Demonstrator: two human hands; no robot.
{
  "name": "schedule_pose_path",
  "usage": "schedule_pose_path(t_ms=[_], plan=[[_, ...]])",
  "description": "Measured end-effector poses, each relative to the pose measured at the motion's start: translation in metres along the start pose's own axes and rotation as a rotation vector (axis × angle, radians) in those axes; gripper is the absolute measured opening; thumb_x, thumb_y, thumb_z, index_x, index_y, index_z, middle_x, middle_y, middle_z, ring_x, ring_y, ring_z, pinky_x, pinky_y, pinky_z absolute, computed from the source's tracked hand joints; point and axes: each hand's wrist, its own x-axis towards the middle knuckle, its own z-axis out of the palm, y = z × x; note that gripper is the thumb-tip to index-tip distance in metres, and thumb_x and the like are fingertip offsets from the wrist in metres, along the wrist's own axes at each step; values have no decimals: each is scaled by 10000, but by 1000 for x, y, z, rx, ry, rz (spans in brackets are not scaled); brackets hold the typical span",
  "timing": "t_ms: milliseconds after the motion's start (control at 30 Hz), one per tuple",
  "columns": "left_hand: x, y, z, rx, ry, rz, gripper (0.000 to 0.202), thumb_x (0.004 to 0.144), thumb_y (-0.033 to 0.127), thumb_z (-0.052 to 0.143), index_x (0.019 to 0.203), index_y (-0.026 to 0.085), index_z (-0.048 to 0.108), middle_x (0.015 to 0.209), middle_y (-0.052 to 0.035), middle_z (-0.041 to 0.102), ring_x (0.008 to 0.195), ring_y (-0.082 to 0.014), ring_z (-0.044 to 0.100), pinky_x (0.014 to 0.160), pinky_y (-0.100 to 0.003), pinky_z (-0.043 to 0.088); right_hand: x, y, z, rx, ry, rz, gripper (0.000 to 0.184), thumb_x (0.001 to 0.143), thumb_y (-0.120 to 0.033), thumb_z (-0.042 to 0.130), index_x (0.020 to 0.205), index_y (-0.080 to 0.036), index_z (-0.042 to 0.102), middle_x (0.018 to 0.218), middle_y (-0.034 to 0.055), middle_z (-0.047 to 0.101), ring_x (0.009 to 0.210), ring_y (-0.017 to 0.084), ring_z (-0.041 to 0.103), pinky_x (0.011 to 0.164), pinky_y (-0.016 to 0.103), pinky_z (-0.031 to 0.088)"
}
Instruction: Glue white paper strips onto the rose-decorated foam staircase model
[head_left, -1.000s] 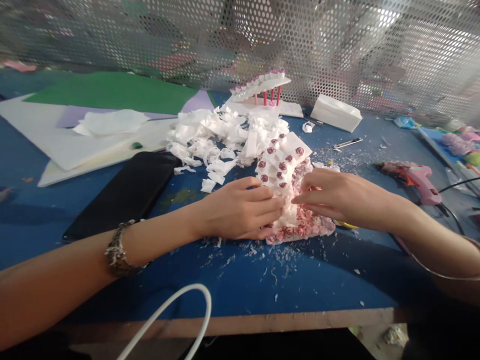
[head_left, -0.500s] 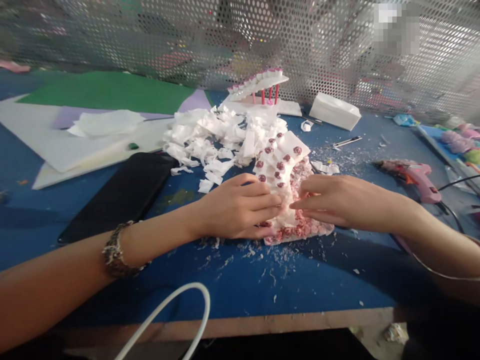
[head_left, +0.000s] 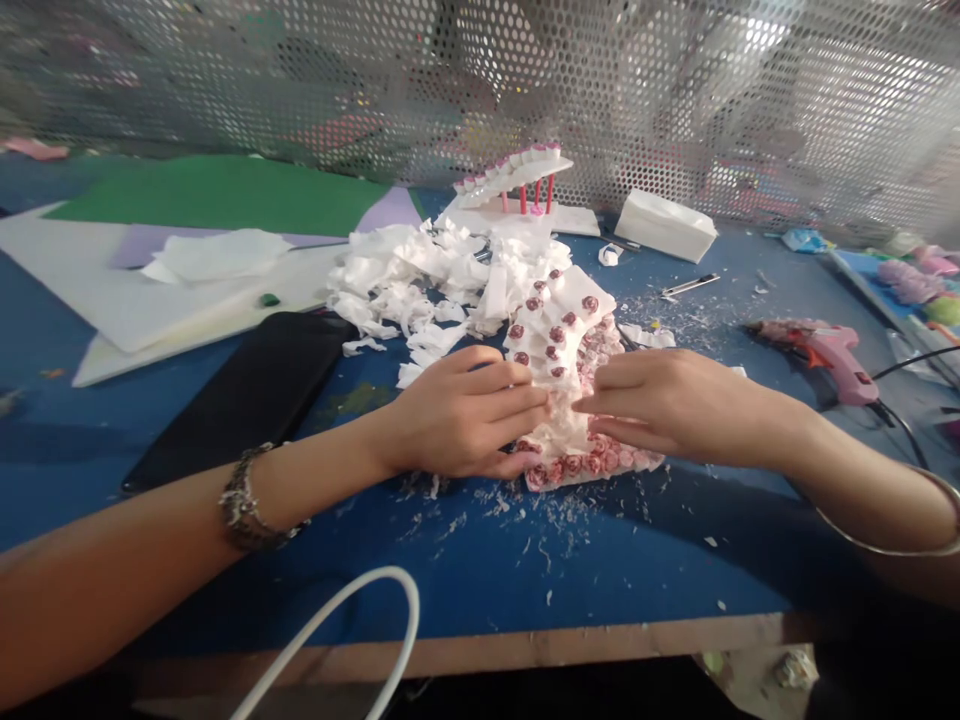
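Note:
A white craft piece [head_left: 598, 283] covered with ruffled paper and dark pink paper roses lies before me, its right side and near edge packed with pale pink roses [head_left: 609, 458]. My left hand [head_left: 480, 415] rests across its left side, fingers stretched out and touching the paper. From the right, my right hand [head_left: 660, 400] reaches over the piece, with bent fingers and fingertips at the white ruffled middle [head_left: 562, 425]. A small gap shows between its finger and thumb. Both hands hide part of the piece.
Torn white paper [head_left: 405, 270] is heaped behind. A pink glue gun [head_left: 832, 355] and a utility knife [head_left: 691, 286] lie right; a black phone-like slab [head_left: 244, 400] lies left. A small stand on red posts [head_left: 523, 198] stands at the back. A white cable [head_left: 405, 600] loops in front.
Both hands have shifted slightly left over the craft piece, and more of its white ruffled middle shows between them. The view itself has moved a little.

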Motion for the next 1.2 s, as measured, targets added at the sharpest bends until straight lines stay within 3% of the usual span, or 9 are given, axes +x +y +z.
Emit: schedule_pose_path(t_ms=[200,367,500,600,700,967,1200], plan=[[1,-2,2,-30,8,26,260,874,286,404,884,140,620,883,-34,706,801,-160,584,695,-295,402,5,-1,8,10,24,23,318,913,-316,336,1015,-142,582,843,48,569,708,115,504,640,264,380],[-1,-2,5,-80,-2,-2,253,849,292,428,976,139,584,924,-49,697,815,-168,586,690,-300,421,7,-4,14,-17,19,36,322,915,-303,328,989,-130,589,815,44,578,707,117,499,629,267,374],[-2,-2,2,-170,15,-70,266,855,288,394,1006,134,552,938,-72,678,850,-184,578,717,-312,444,7,-2,12,-39,152,49,333,915,-272,327,981,-140,626,748,38,572,665,110,491,600,262,378],[-2,-5,-3,-267,56,-218,252,854,238,363,1004,133,536,950,-99,642,856,-182,558,745,-316,454,9,-1,16,-25,243,50,321,913,-239,340,1064,-130,602,771,44,582,695,108,504,610,252,395],[-2,-9,-4,-260,64,-314,230,846,231,362,927,147,561,878,-87,626,783,-174,534,717,-317,446,12,-1,23,-78,204,56,341,922,-237,323,1143,-132,560,797,49,576,713,109,509,592,248,385],[-4,-10,3,-214,-10,-251,229,824,214,400,845,141,616,855,-80,639,733,-178,531,650,-315,429,13,-3,29,-176,172,41,364,937,-239,274,1072,-149,599,767,33,572,678,103,490,569,261,351],[-1,-9,3,-191,-25,-279,288,848,222,370,803,163,648,829,-71,633,698,-157,521,637,-296,420,16,-5,29,39,113,112,341,895,-211,335,1139,-160,567,898,61,574,820,135,518,649,270,408]])
